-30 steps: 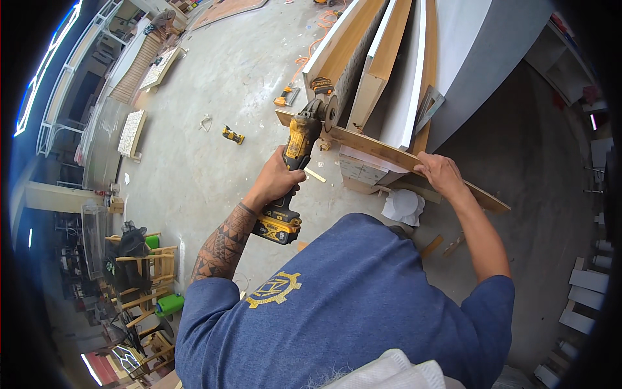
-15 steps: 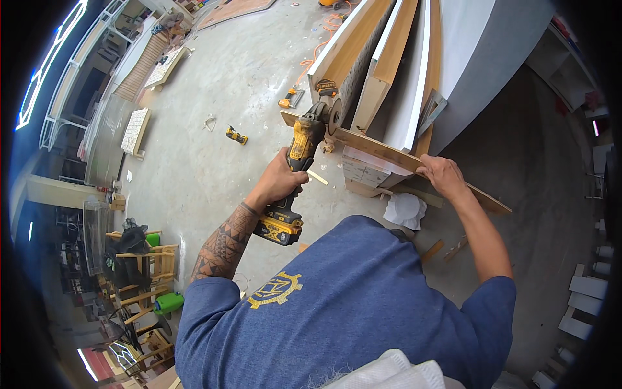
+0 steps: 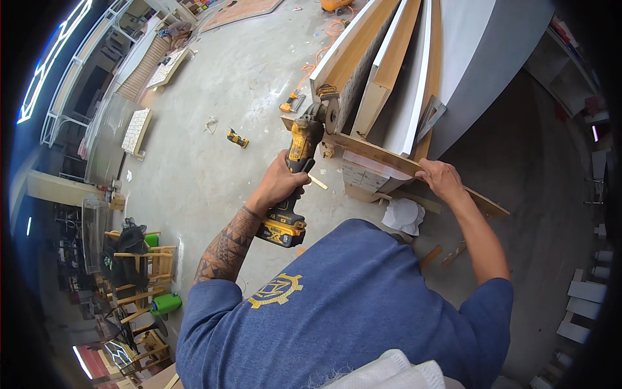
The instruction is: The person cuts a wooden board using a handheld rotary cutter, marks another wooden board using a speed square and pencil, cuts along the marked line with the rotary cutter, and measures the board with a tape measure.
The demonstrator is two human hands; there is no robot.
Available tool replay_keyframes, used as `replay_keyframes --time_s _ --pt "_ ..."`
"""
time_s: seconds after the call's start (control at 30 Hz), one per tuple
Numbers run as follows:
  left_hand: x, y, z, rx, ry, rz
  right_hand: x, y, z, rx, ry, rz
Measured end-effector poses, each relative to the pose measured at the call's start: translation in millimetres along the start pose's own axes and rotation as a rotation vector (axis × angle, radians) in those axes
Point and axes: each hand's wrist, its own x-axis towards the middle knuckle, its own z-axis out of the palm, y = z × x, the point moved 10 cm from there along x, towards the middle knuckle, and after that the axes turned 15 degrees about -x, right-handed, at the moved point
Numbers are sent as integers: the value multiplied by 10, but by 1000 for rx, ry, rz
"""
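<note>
My left hand [image 3: 280, 185] is wrapped round the body of a yellow-and-black cordless angle grinder [image 3: 303, 139], its battery hanging below my wrist. The grinder's thin disc [image 3: 332, 115] is right at the upper edge of a long, narrow wooden strip [image 3: 382, 154]; whether it touches the wood I cannot tell. Farther right along that strip, my right hand [image 3: 442, 179] grips its upper edge, fingers curled over it. The strip lies across the near ends of several long, curved white-and-wood panels [image 3: 382, 78].
A clamp [image 3: 293, 102] and a yellow-and-black power tool [image 3: 238, 137] lie on the concrete floor. An orange hose [image 3: 317, 61] runs behind the grinder. A crumpled white bag [image 3: 403, 216] sits below the strip. Wooden frames [image 3: 146, 262] and a green container [image 3: 166, 303] stand at left.
The grinder's head has turned slightly, so its disc shows a little more face-on. Both hands keep their grips in nearly the same places.
</note>
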Motion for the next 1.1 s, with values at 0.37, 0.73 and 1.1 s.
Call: replay_keyframes --time_s 0.37,0.73,1.1 --pt "-139 61 -243 -495 101 208 -161 102 94 270 -222 173" --pt "-25 -252 -182 -625 -23 190 -44 -332 -352 -10 -134 -5" --pt "1 -456 -187 -590 31 107 129 -798 -708 -225 -31 -168"
